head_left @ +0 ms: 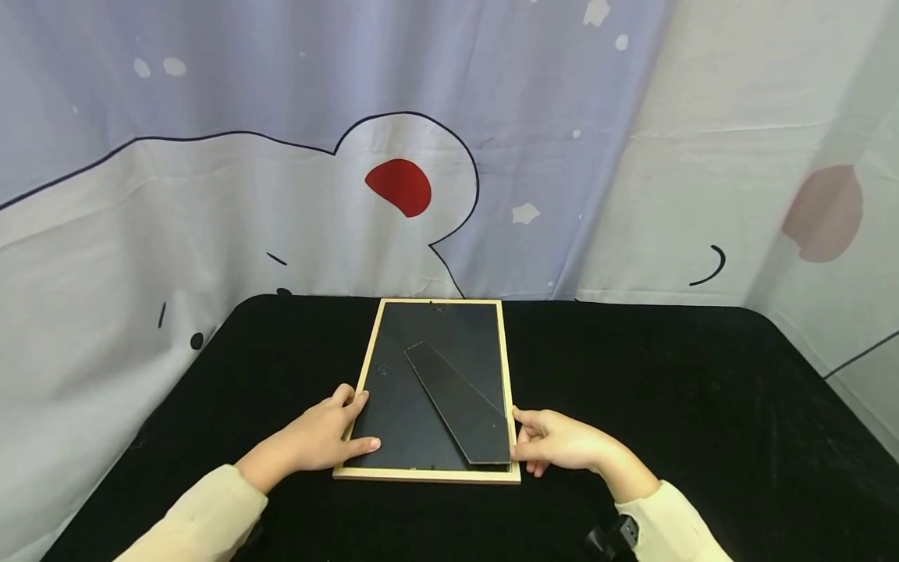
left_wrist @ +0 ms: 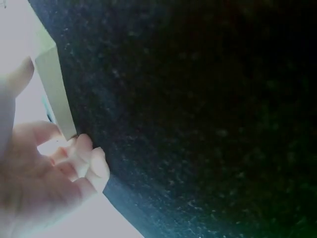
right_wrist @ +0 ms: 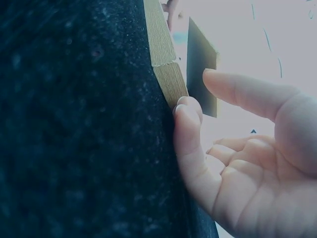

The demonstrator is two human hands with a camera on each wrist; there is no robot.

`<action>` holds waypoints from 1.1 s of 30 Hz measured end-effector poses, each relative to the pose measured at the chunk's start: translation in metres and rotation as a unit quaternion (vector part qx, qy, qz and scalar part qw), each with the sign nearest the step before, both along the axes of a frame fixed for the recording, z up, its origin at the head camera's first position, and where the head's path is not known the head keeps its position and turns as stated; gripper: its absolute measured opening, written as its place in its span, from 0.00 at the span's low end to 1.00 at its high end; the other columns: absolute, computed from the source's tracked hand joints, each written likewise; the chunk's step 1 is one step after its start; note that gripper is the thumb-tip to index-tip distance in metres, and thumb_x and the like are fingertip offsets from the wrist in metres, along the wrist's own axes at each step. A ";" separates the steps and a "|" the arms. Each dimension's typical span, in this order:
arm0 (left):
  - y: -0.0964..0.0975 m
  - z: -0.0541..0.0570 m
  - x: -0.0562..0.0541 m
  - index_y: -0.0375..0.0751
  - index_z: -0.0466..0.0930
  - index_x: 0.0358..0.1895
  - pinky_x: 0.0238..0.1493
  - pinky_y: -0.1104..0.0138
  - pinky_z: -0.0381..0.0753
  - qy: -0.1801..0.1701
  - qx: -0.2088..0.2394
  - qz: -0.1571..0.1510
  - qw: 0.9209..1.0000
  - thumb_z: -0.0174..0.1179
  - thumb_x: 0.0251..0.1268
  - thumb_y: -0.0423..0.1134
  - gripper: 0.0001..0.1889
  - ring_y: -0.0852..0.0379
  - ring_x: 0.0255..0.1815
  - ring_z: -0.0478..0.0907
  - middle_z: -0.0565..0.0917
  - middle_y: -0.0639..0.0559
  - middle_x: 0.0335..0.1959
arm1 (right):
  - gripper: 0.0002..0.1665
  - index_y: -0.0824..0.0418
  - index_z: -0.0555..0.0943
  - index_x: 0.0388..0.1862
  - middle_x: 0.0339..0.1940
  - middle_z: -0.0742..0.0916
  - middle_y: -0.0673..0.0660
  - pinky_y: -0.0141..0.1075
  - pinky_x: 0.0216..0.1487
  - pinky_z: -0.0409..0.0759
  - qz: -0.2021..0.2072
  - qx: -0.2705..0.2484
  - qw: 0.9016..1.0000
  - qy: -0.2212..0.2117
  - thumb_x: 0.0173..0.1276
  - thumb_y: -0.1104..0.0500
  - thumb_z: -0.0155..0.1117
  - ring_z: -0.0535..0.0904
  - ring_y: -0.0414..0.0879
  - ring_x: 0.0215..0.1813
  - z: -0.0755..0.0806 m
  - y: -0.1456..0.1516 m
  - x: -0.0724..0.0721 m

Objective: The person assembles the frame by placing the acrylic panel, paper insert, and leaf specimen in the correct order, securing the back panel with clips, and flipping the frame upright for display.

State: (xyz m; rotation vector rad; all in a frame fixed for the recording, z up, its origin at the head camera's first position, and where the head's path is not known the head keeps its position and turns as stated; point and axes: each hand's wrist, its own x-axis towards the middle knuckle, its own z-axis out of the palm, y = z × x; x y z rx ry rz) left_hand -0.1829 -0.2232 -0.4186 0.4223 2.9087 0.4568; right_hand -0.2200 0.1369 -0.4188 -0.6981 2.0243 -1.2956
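Observation:
A picture frame (head_left: 365, 473) with a pale wooden border lies back side up on a black cloth, its dark backing uppermost. Slantwise across the backing runs a black easel stand (head_left: 460, 410), its wide end at the lower right corner and slightly raised. My left hand (head_left: 326, 429) grips the left border, thumb over the backing and fingers along the outer side. At the right border, my right hand (head_left: 558, 441) has fingers against the frame's side and the thumb at the stand's edge. In the right wrist view a gap shows between stand (right_wrist: 200, 64) and border (right_wrist: 171, 82).
Black cloth (head_left: 674, 390) covers the table. Behind it hangs a pale curtain (head_left: 534, 156) with cartoon drawings, reaching down to the table's far edge. A small dark device (head_left: 618, 538) sits at the right wrist.

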 end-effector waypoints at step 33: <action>0.049 -0.014 0.059 0.26 0.57 0.71 0.41 0.63 0.74 -0.059 0.279 0.144 0.947 0.80 0.33 0.46 0.59 0.52 0.48 0.71 0.70 0.39 0.63 | 0.44 0.86 0.51 0.68 0.21 0.80 0.52 0.34 0.21 0.78 -0.008 0.026 0.997 0.065 0.63 0.64 0.61 0.76 0.40 0.20 -0.009 0.040 0.028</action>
